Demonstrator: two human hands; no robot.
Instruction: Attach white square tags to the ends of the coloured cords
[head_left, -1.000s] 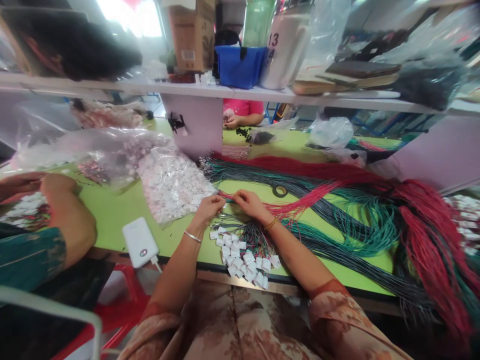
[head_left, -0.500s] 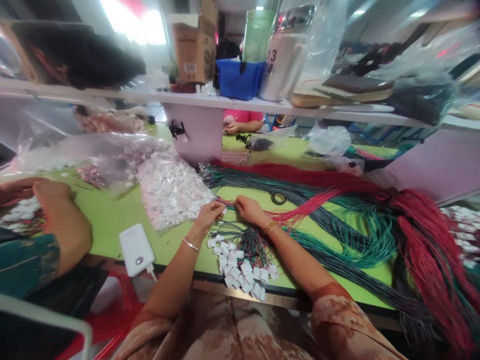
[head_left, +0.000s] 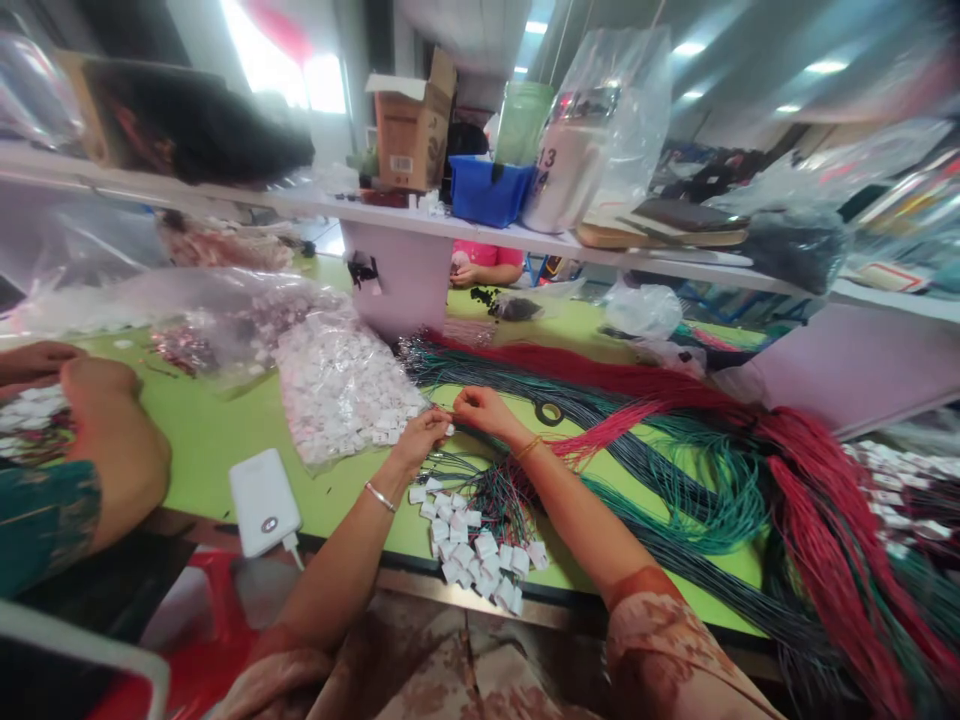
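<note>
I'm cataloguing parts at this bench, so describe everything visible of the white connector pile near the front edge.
The white connector pile is a loose jumble of small, blocky pieces, apparently plastic, lying at varied angles and partly overlapping. Thin wires, red and dark among them, bunch behind it. It rests on the green tabletop, its nearest pieces reaching the front edge.

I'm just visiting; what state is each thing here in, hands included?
Left hand: pinching a small white piece
Right hand: curled; anything held is too small to tell
White connectors: loosely heaped
Clear bag: loaded, lying down
Red wires: bunched lengthwise
Tape roll: lying flat
White device: lying flat, cable plugged in
Cardboard box: upright, flaps open
</note>
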